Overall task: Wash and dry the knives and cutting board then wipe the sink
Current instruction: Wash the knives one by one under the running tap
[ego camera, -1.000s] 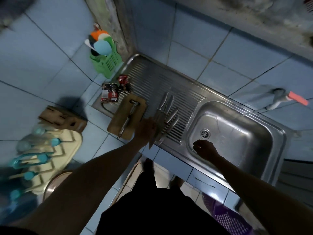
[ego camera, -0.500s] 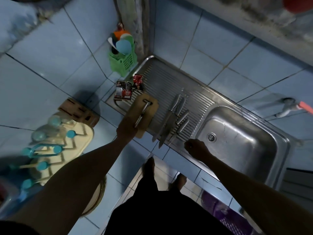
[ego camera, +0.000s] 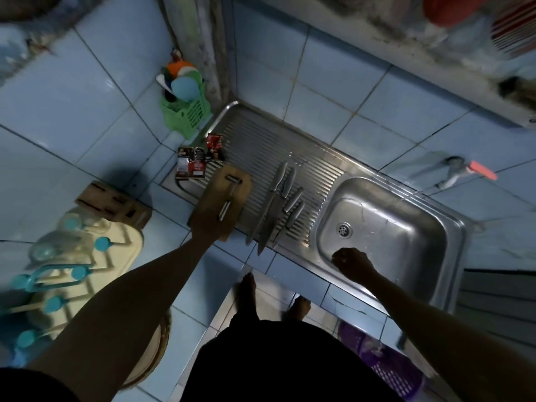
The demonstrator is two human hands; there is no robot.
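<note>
A wooden cutting board (ego camera: 224, 185) lies on the left of the steel drainboard (ego camera: 261, 146), its near end hanging over the counter edge. A metal peeler (ego camera: 229, 198) rests on it. My left hand (ego camera: 206, 229) grips the board's near end, just short of the peeler's handle. Several steel knives (ego camera: 278, 204) lie side by side on the drainboard ridges, blades pointing toward me. My right hand (ego camera: 351, 260) is curled in a fist holding nothing, over the near rim of the sink basin (ego camera: 406, 236). The drain (ego camera: 344, 229) is uncovered.
A green basket of utensils (ego camera: 185, 117) stands in the corner, with red sachets (ego camera: 193, 166) beside the board. A wooden knife block (ego camera: 113, 203) and a cream rack with glasses (ego camera: 72, 265) sit on the left. A tap with a red handle (ego camera: 464, 173) juts from the wall. A purple basket (ego camera: 385, 369) sits on the floor.
My left hand moved from the knives leftward to the near end of the cutting board and stays there. My right fist shifted slightly along the basin's near rim.
</note>
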